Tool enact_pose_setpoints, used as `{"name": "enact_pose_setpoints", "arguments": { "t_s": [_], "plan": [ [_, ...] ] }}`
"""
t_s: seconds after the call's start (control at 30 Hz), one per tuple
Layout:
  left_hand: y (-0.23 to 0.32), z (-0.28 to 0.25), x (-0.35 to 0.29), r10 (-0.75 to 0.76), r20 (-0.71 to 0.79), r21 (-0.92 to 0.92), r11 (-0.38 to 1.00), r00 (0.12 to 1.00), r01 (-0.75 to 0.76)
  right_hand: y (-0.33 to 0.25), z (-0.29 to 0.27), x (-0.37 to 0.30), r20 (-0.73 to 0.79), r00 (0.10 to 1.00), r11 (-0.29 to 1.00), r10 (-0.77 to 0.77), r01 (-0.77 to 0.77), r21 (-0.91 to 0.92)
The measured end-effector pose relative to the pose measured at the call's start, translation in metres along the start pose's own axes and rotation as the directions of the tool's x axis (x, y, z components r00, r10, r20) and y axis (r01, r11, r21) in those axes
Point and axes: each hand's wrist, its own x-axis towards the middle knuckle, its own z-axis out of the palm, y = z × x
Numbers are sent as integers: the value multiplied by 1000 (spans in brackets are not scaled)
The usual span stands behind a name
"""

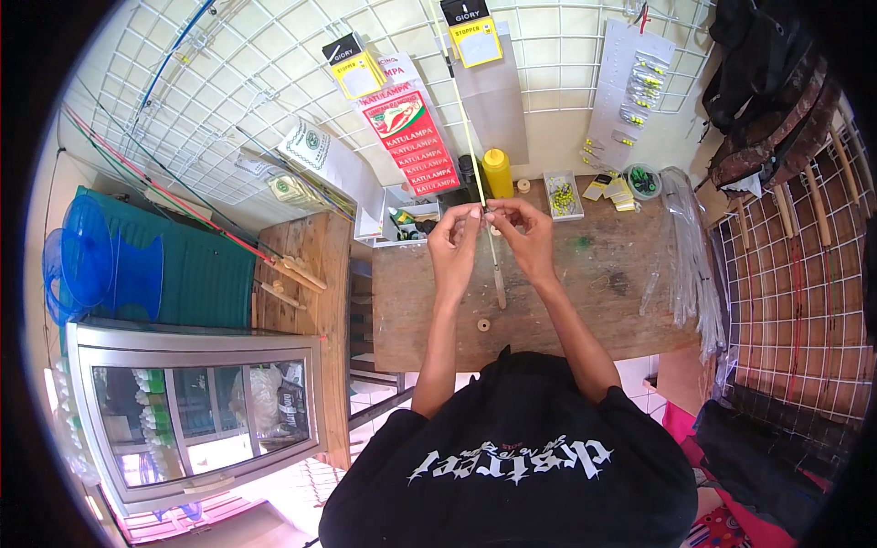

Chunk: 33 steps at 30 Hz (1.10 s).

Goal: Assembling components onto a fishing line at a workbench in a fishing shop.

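Note:
My left hand (454,239) and my right hand (524,230) are raised together above a wooden workbench (585,301). Both pinch a thin pale fishing rod (472,155) that runs from the wire wall grid down between my fingers to its handle end (499,290) over the bench. The fingertips of both hands meet at one spot on the rod; what sits there is too small to tell. A small wooden ring (483,324) lies on the bench below my hands.
A yellow bottle (498,173), a clear box of small yellow parts (562,194) and a small open tray (406,224) line the bench's back edge. Clear plastic sleeves (690,256) lie at its right end. Packets hang on the wire grid (274,73). A glass-front cabinet (201,411) stands at lower left.

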Motion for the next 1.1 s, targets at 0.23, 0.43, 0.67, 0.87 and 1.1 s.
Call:
{"name": "enact_pose_setpoints", "arguments": {
  "t_s": [0.23,0.43,0.67,0.87,1.1],
  "plan": [
    [-6,-2,3,32,13,34,999,999,-32,3,-3,0,51,998,999,-32,32,-15],
    [-2,-1,2,53,12,53,997,999,-54,-8,3,0,-23,999,999,-34,34,2],
    [-8,-2,4,64,30,54,996,997,-66,-24,11,7,-51,991,989,-124,119,-88],
    [-6,0,2,56,29,103,993,998,-59,-56,26,38,-71,994,986,-81,90,138],
    [-9,-3,-2,86,29,155,984,996,-89,-115,43,73,-36,994,958,-104,110,264]
  ]
}}
